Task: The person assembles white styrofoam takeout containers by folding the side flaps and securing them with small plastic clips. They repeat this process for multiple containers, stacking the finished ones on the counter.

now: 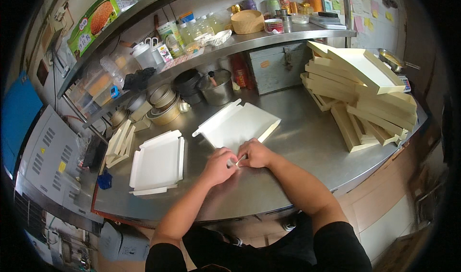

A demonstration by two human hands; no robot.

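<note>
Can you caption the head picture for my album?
Left hand and right hand pinch a white tray at one corner on a metal table.

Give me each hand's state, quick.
Left hand: closed, holding a white box at its near corner.
Right hand: closed, holding the same box there.

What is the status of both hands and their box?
Left hand and right hand at near corner of white box. Box partly folded. Second box lies apart, left; not obstructing.

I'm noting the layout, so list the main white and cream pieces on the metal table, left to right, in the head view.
Narrow cream pieces, untouched white tray, handled white tray, pile of cream trays.
</note>
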